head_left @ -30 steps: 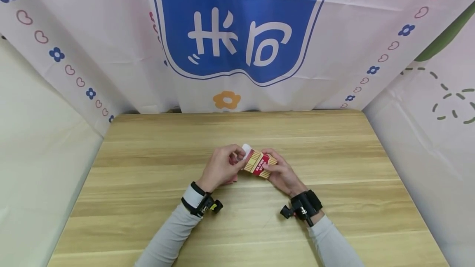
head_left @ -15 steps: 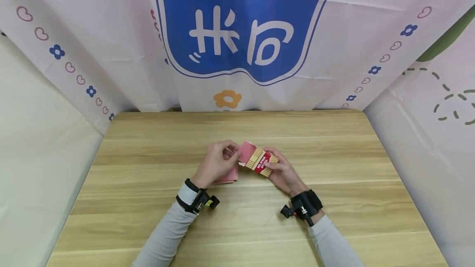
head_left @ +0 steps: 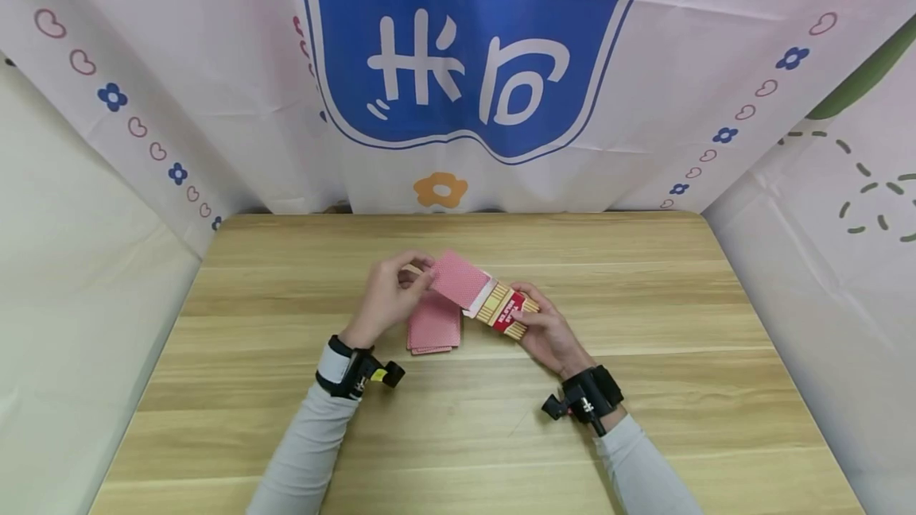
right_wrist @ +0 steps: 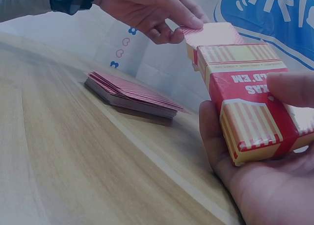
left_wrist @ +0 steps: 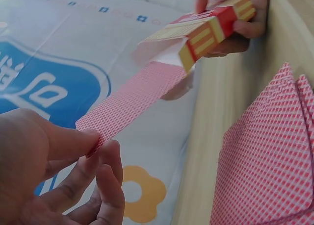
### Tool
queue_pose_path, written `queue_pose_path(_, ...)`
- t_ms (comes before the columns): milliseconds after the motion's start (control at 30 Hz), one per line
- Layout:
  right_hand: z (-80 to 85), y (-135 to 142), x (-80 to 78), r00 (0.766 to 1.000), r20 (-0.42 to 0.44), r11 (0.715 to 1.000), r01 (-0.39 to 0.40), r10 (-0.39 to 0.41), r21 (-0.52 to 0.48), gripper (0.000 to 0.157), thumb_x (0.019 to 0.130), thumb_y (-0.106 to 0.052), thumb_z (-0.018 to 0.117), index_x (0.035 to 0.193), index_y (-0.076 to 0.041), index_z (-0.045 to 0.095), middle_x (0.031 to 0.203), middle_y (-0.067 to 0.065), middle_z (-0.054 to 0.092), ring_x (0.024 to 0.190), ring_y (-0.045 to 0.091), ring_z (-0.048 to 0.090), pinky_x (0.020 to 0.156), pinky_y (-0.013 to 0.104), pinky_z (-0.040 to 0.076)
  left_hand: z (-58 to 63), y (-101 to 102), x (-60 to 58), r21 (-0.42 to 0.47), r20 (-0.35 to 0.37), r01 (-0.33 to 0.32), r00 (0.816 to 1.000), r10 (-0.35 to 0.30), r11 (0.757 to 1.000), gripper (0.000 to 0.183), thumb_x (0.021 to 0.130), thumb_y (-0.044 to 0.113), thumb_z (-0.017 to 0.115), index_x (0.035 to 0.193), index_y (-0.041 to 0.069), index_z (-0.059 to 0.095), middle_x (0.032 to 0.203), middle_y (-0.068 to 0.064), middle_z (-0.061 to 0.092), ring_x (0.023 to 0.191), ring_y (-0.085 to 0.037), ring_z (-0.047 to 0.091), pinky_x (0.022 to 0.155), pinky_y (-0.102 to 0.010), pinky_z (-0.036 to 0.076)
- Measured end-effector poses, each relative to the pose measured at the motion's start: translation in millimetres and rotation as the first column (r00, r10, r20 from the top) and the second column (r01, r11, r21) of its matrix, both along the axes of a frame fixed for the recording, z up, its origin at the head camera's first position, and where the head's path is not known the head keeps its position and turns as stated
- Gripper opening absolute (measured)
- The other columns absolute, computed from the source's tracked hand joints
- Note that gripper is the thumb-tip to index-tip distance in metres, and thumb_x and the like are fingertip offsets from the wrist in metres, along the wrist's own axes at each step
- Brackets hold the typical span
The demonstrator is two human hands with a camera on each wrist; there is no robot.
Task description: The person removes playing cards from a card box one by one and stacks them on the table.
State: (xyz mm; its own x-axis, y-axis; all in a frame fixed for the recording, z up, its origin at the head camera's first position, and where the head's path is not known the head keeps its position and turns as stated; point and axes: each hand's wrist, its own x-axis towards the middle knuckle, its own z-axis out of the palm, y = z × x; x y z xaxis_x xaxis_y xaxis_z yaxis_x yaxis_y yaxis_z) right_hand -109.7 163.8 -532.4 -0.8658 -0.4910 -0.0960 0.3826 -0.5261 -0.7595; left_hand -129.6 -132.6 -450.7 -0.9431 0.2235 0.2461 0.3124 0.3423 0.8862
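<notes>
My left hand (head_left: 386, 296) pinches the end of a red-patterned playing card (head_left: 459, 280) between thumb and fingers. The card's other end sits inside the open mouth of a card box (head_left: 506, 311), as the left wrist view also shows. Whether more than one card is pinched, I cannot tell. Gripped in my right hand (head_left: 554, 340), the yellow-striped box with a red band is tilted above the table, its mouth facing left. Below the card, a deck of playing cards (right_wrist: 132, 97) lies face down on the table, its top cards slightly askew.
The wooden table (head_left: 644, 276) stretches out around the hands. Behind its far edge hangs a white cloth (head_left: 300, 157) with a blue emblem, and pale cloth walls stand on both sides. Each wrist wears a strapped camera (head_left: 351, 368).
My left hand has moved left and away from the box, with more of the red-backed card now showing. The deck on the table has come into fuller view. My right hand stays nearly still.
</notes>
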Motion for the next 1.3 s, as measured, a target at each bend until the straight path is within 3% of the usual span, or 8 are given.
queue_pose_path(133,0.3,0,-0.3,1.0,0.018,1.0,0.008,-0.008,-0.002,0.044,0.097,0.009,0.046,0.128,-0.021,0.058,0.141,0.012,0.045,0.121,0.025,0.058,0.099,0.036,0.053,-1.4,-8,-3.9,0.037,0.024,0.008,1.0,-0.009,0.999,0.021,0.099,0.013,0.067,0.114,-0.002,0.072,0.105,-0.019,0.072,0.088,-0.033,0.076,0.074,-0.035,0.062)
queue_pose_path(367,0.4,0,0.0,0.999,0.046,1.0,0.023,-0.024,0.007,0.044,0.097,0.009,0.046,0.126,-0.022,0.058,0.141,0.013,0.045,0.121,0.026,0.058,0.098,0.037,0.053,-5.6,-25,-9.0,0.029,0.106,0.005,0.994,-0.008,1.0,0.03,0.102,0.025,0.064,0.121,0.004,0.073,0.116,-0.015,0.069,0.1,-0.029,0.074,0.08,-0.029,0.059)
queue_pose_path(567,1.4,0,1.0,0.997,0.071,0.999,0.043,-0.043,0.0,0.042,0.098,0.008,0.045,0.127,-0.021,0.056,0.144,0.013,0.043,0.122,0.026,0.057,0.1,0.037,0.053,-11.0,-35,-13.2,-0.021,0.233,0.029,0.972,-0.023,0.999,0.033,0.101,0.029,0.064,0.122,0.005,0.074,0.122,-0.014,0.071,0.117,-0.028,0.065,0.098,-0.044,0.055)
queue_pose_path(733,2.8,1,0.1,0.996,0.064,0.998,0.059,-0.059,-0.01,0.043,0.098,0.007,0.045,0.132,-0.02,0.052,0.146,0.013,0.042,0.124,0.026,0.057,0.1,0.036,0.052,-18.1,-34,-15.5,-0.112,0.293,0.1,0.954,-0.064,0.989,0.031,0.102,0.031,0.063,0.121,0.01,0.076,0.128,-0.01,0.071,0.127,-0.03,0.06,0.108,-0.051,0.048)
queue_pose_path(867,3.5,1,-1.5,0.996,0.064,0.998,0.059,-0.058,-0.014,0.044,0.098,0.006,0.048,0.134,-0.019,0.051,0.148,0.013,0.04,0.126,0.026,0.055,0.102,0.037,0.052,-27.1,-30,-17.8,-0.18,0.305,0.133,0.95,-0.073,0.975,0.027,0.103,0.029,0.062,0.119,0.014,0.077,0.127,-0.008,0.071,0.121,-0.029,0.063,0.101,-0.05,0.051)
queue_pose_path(1067,3.1,-1,-3.0,0.995,0.074,0.998,0.062,-0.06,-0.02,0.044,0.096,0.006,0.05,0.132,-0.019,0.052,0.146,0.014,0.041,0.125,0.027,0.055,0.101,0.037,0.052,-36.7,-21,-18.4,-0.259,0.285,0.112,0.958,-0.035,0.959,0.023,0.102,0.025,0.062,0.116,0.016,0.077,0.117,-0.005,0.072,0.096,-0.022,0.064,0.08,-0.037,0.053)
queue_pose_path(1300,2.2,0,-1.8,0.995,0.068,0.997,0.07,-0.069,-0.015,0.044,0.098,0.008,0.046,0.133,-0.018,0.052,0.147,0.014,0.041,0.126,0.026,0.055,0.102,0.037,0.052,-39.2,-13,-15.9,-0.368,0.255,0.086,0.967,0.012,0.926,0.023,0.102,0.023,0.063,0.117,0.015,0.078,0.114,-0.005,0.068,0.095,-0.021,0.06,0.08,-0.036,0.051)
